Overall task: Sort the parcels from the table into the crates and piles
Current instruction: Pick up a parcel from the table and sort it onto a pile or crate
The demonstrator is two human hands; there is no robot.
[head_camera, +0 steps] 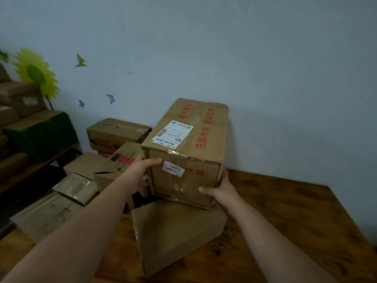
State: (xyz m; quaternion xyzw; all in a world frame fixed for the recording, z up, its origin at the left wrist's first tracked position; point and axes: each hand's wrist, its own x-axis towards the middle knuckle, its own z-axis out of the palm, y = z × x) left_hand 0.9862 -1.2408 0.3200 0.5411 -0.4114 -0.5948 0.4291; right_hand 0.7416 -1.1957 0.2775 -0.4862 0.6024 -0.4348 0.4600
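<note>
While the carton (184,152) sits at the centre of the frame, both hands grip it by its near end. The left hand (140,170) lays its thumb across the near face at the upper left corner. The right hand (221,188) clamps the lower right corner, thumb on the near face. The remaining fingers are hidden behind the sides. The carton's lower edge lies just over a flat box (177,231) on the counter (295,221); whether the two touch cannot be told.

Probable hazards, judged from this arrangement:

(a) The hold depends on inward pressure at the near end only. The far end, towards the wall (265,68), has no support from below, so the carton may pitch away or slip down between the palms if it is heavy.

(b) The tape (175,153) along the near top edge is wrinkled and the end flaps look worn. A squeeze there may buckle the face or open a flap.

(c) The pile (98,166) at the left centre of the frame is uneven, with several parcels tilted. A carton set on it off-centre may slide or topple its neighbours.

(d) If the carton drags across the flat box as it leaves, that box may shift towards the counter's near edge.

The label (172,134) faces upward, so sorting errors seem less likely than handling ones.
</note>
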